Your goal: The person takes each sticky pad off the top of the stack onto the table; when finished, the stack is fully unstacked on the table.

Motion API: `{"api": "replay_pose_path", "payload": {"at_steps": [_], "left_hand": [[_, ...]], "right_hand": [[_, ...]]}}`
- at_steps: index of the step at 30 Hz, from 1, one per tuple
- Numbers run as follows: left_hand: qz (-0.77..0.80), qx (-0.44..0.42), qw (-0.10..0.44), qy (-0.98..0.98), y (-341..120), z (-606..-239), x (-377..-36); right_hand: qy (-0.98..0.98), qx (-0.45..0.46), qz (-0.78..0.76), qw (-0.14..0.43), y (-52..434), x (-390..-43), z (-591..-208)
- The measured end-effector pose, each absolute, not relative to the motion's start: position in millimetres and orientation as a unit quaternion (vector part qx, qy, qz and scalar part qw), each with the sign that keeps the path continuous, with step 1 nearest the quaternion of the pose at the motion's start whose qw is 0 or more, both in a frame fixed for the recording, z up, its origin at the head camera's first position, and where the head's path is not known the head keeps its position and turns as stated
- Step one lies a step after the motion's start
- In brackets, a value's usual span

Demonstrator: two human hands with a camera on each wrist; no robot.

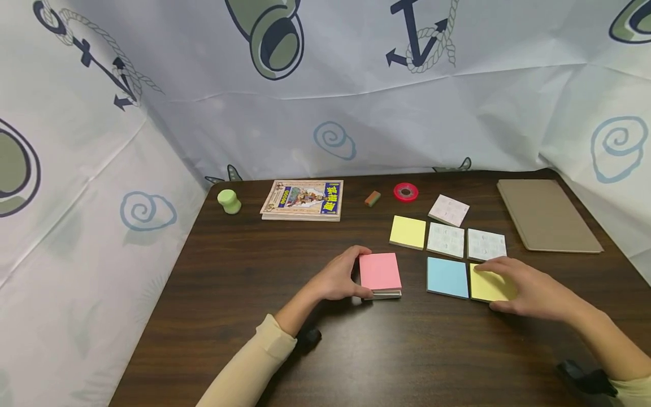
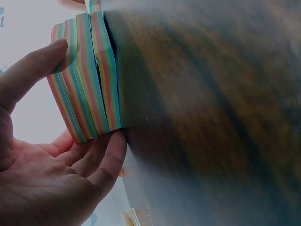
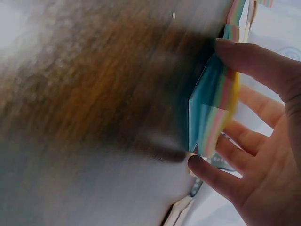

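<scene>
At the middle of the table, my left hand point(image 1: 338, 277) grips a stack of sticky note pads point(image 1: 380, 271) with a pink top. The stack's striped edges point(image 2: 87, 84) show several layers, thumb on one side and fingers on the other. Farther right, my right hand point(image 1: 531, 291) holds a yellow-topped sticky note pad point(image 1: 490, 284) by its near and far edges. That pad's side runs from yellow down to blue point(image 3: 207, 94). Left of it lies a blue pad point(image 1: 447, 277). Behind are another yellow pad point(image 1: 408, 232) and white printed pads point(image 1: 446, 240), one turned askew.
Along the back stand a light green knobbed object point(image 1: 229, 202), a book with a colourful cover point(image 1: 303, 200), a small orange-and-green eraser-like block point(image 1: 373, 198) and a red ring-shaped item point(image 1: 406, 192). A flat grey-brown board point(image 1: 549, 215) lies at the right. Patterned cloth point(image 1: 356, 85) hangs behind the table.
</scene>
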State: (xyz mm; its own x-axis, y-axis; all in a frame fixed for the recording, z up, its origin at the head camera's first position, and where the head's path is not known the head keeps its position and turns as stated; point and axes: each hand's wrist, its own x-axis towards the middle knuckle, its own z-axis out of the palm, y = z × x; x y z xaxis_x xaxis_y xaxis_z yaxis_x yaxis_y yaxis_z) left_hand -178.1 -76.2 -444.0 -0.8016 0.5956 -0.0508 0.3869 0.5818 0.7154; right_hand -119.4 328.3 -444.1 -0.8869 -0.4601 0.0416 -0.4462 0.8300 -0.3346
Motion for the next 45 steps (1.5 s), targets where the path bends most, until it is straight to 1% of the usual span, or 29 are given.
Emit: {"api": "replay_pose_path", "payload": {"at_steps": [7, 14, 20, 22, 25, 27, 30, 36, 40, 45], "left_hand": [[0.369, 0.277, 0.147, 0.875, -76.0, -442.3, -177.1], [0.366, 0.277, 0.147, 0.876, -75.6, -443.2, -177.7], [0.370, 0.276, 0.147, 0.875, -76.0, -443.5, -177.7], [0.369, 0.276, 0.147, 0.875, -76.3, -443.9, -178.0], [0.365, 0.277, 0.146, 0.877, -76.4, -444.5, -178.5], [0.363, 0.276, 0.144, 0.878, -76.4, -444.9, -178.9], [0.362, 0.275, 0.144, 0.879, -76.0, -445.1, -179.2], [0.361, 0.274, 0.155, 0.878, -75.0, -443.7, -180.1], [0.356, 0.279, 0.158, 0.878, -75.2, -443.7, -181.0], [0.352, 0.281, 0.158, 0.879, -76.1, -445.4, -181.5]], "right_hand": [[0.957, -0.234, -0.165, 0.045, 327.5, -118.9, -441.2], [0.957, -0.234, -0.157, 0.061, 323.9, -117.2, -420.6], [0.949, -0.263, -0.171, 0.029, 305.4, -117.4, -393.5], [0.942, -0.285, -0.178, 0.008, 294.7, -119.8, -388.1], [0.930, -0.317, -0.188, -0.007, 274.9, -125.8, -384.5], [0.923, -0.334, -0.191, -0.008, 258.7, -130.8, -385.2], [0.913, -0.352, -0.204, 0.006, 232.4, -138.3, -390.7], [0.888, -0.404, -0.218, 0.018, 186.8, -151.9, -414.9], [0.884, -0.415, -0.211, 0.030, 167.7, -158.3, -425.5], [0.885, -0.413, -0.210, 0.038, 153.4, -163.4, -426.7]]}}
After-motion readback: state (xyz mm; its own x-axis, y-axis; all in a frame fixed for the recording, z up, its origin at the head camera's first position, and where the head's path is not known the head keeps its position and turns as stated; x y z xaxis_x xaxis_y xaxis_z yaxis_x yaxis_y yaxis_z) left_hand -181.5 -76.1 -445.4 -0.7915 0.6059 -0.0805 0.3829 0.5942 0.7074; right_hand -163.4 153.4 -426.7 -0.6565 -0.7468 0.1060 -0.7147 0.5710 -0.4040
